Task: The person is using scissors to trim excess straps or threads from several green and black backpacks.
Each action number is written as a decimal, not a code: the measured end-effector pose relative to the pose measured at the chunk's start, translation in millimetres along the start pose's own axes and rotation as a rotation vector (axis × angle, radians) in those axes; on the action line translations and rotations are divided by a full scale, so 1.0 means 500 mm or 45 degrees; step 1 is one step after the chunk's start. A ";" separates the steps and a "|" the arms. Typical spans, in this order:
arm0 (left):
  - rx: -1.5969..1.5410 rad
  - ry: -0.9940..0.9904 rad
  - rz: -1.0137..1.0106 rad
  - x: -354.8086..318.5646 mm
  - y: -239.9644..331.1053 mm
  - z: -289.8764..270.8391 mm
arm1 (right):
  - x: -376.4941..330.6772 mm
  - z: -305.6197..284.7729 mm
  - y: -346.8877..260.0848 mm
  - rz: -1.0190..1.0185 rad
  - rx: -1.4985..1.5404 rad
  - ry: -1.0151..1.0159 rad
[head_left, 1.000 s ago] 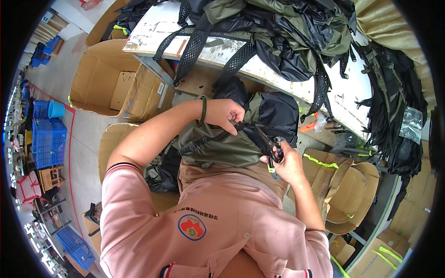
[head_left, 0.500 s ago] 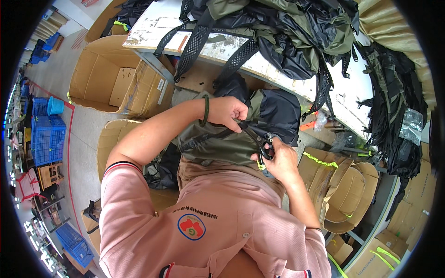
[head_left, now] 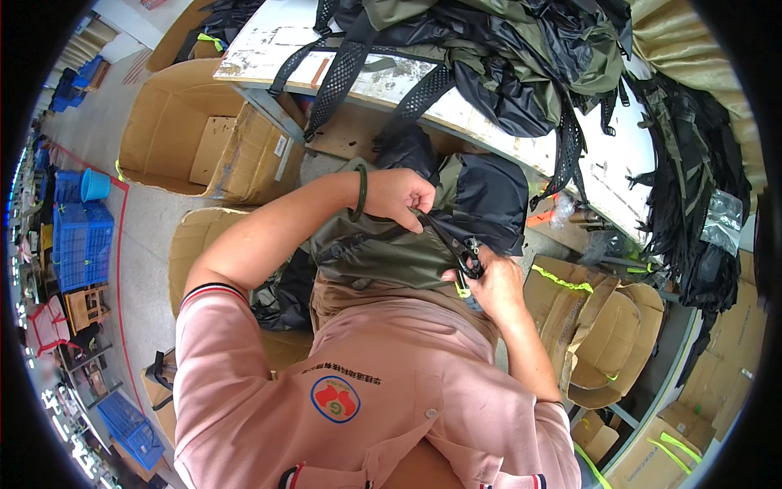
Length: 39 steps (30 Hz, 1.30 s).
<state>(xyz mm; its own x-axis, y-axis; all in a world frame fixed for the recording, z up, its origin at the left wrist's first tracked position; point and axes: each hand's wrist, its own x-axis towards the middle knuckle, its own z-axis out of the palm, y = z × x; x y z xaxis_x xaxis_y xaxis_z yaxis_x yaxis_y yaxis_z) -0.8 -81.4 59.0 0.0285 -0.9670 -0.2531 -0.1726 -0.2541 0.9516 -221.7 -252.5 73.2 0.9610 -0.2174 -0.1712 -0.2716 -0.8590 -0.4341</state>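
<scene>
Fingertips of the left hand [head_left: 401, 196] pinch a fold of the olive-green and black fabric backpack [head_left: 391, 244], drawing a black strap edge taut toward the other hand. A dark green bangle [head_left: 361, 192] rings that wrist. The right hand [head_left: 493, 284] is clenched around a small pair of black-handled snips [head_left: 467, 259], whose blades sit against the taut black edge; a short yellow-green tag shows just under the thumb. Whether the blades are closed I cannot tell from where they lie.

The backpack rests in the person's lap, against the front of a pink short-sleeved shirt [head_left: 366, 407] with a round red badge, its black upper section hanging up toward the edge of the white, scuffed worktable [head_left: 269, 41]. On that table, well above the hands, lies a heap of olive and black backpacks [head_left: 505, 49], with black mesh shoulder straps [head_left: 334, 73] trailing over the near edge. More black bags [head_left: 692, 187] hang down at the right end of the table.

Open brown cardboard boxes [head_left: 187, 138] stand on the grey floor to the person's left, one behind the other, and folded cardboard cartons [head_left: 603, 326] bound with yellow-green strapping crowd the right side near the elbow. Far off at the left rim sit blue plastic crates [head_left: 81, 244] and a blue bucket [head_left: 94, 184].
</scene>
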 end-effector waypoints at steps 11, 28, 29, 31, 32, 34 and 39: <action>-0.427 0.423 0.176 -0.065 0.017 -0.104 | 0.028 0.061 0.118 0.081 1.058 0.060; -0.796 1.116 0.123 -0.324 -0.049 -0.166 | 0.183 0.193 0.066 -0.157 1.220 0.062; -0.789 1.113 0.115 -0.337 -0.060 -0.165 | 0.183 0.195 0.062 -0.111 1.416 -0.002; -0.792 1.176 0.070 -0.349 -0.068 -0.161 | 0.182 0.195 0.058 -0.060 1.614 -0.066; -0.789 1.146 0.073 -0.351 -0.073 -0.160 | 0.182 0.194 0.059 -0.096 1.488 -0.051; -0.793 1.156 0.063 -0.351 -0.079 -0.160 | 0.180 0.191 0.059 -0.130 1.362 -0.040; -0.783 1.106 0.088 -0.358 -0.108 -0.172 | 0.180 0.178 0.060 -0.130 1.357 -0.079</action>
<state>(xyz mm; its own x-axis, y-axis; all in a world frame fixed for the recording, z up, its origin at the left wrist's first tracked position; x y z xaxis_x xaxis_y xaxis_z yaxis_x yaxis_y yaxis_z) 88.1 104.0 67.9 0.7719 -0.5982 -0.2153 0.3190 0.0715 0.9450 -148.2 -256.5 -34.0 0.9855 -0.1180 -0.1222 -0.1251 -0.0177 -0.9920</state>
